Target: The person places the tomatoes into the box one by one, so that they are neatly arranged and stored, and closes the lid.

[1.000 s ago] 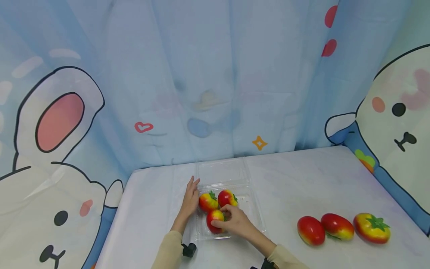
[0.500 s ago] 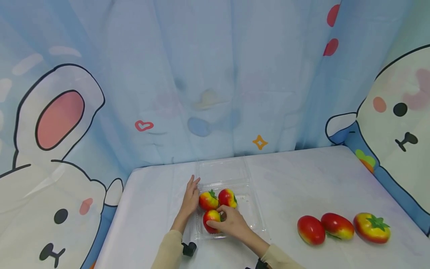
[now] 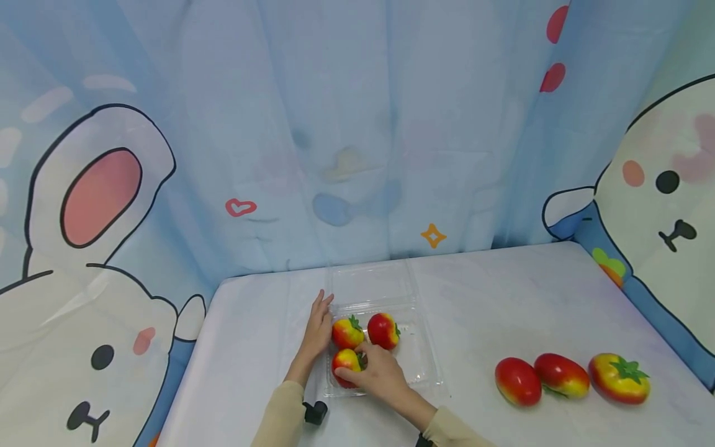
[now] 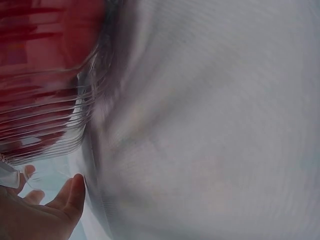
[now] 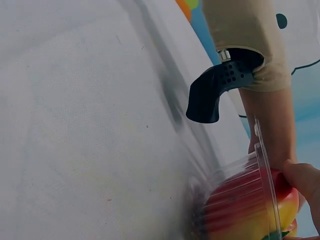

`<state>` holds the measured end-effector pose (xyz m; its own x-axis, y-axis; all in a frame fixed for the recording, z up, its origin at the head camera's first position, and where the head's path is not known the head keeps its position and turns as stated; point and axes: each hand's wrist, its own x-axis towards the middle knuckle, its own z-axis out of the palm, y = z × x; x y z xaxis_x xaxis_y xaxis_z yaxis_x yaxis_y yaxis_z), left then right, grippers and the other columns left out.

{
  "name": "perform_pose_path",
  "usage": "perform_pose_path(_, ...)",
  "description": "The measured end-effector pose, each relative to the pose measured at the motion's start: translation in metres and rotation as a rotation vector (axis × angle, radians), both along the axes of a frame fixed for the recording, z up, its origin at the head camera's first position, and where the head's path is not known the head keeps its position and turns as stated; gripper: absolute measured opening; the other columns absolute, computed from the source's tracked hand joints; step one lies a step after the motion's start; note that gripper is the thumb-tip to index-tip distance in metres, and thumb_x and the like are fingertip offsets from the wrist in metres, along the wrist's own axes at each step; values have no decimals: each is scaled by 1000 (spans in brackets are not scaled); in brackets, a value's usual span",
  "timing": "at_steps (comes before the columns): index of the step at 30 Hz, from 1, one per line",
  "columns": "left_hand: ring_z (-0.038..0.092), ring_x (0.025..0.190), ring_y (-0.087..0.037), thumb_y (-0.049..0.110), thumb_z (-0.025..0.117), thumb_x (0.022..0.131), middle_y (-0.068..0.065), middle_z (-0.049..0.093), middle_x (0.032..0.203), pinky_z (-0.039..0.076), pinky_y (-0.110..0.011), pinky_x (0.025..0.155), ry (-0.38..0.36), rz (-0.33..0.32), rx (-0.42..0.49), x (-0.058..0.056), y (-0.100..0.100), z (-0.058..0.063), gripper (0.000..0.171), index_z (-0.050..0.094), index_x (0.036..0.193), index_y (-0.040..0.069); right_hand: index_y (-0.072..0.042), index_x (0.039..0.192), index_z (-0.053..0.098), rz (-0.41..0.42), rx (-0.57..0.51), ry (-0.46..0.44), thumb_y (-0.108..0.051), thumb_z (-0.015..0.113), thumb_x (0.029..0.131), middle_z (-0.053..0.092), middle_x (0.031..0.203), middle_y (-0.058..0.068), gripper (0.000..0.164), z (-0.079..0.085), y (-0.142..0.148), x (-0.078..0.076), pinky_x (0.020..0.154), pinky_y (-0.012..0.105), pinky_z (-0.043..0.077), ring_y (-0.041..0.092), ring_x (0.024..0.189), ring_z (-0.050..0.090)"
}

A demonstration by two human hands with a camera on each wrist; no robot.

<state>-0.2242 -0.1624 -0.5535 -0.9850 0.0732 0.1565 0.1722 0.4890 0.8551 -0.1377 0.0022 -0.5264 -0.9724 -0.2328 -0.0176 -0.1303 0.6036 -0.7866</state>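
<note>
A clear plastic clamshell box (image 3: 416,354) lies opened on the table, its lid (image 3: 371,282) folded back. Inside, a red-and-yellow fruit with a green leafy cap (image 3: 347,334) sits at the left, with a similar fruit (image 3: 383,330) to its right. My right hand (image 3: 385,372) pinches a third such fruit (image 3: 344,359) between thumb and fingers in the box's front left corner. The right wrist view shows the thumb (image 5: 301,177) against that fruit, seen partly through the ribbed wall. Fingers extended, my left hand (image 3: 318,326) lies along the box's left side.
Three more fruits lie on the white table to the right: a red one (image 3: 518,382), a red-yellow one (image 3: 561,375) and a yellow-red one with its leafy cap up (image 3: 619,379). A blue cartoon curtain (image 3: 357,124) hangs behind the table.
My right hand has shifted left with the pinched fruit into the box's front left corner. The back right fruit has moved slightly right. My left hand has stayed in place.
</note>
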Motion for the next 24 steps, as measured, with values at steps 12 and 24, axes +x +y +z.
perform_pose_path(12, 35, 140, -42, 5, 33, 99, -22, 24, 159, 26, -57, 114, 10, 1, -17, 0, 0, 0, 46, 47, 142, -3, -6, 109, 64, -5, 14, -25, -52, 77, 77, 66, 97, 4, 58, 4, -1, 1, 72, 38, 59, 17, 80, 58)
perform_pose_path(24, 32, 142, -39, 8, 35, 100, -18, 23, 160, 25, -56, 115, -29, 9, -18, -1, 0, 0, 47, 46, 144, 0, -3, 108, 66, -23, -47, -31, -46, 72, 85, 69, 95, 9, 49, 26, 20, 0, 63, 33, 59, 21, 82, 64)
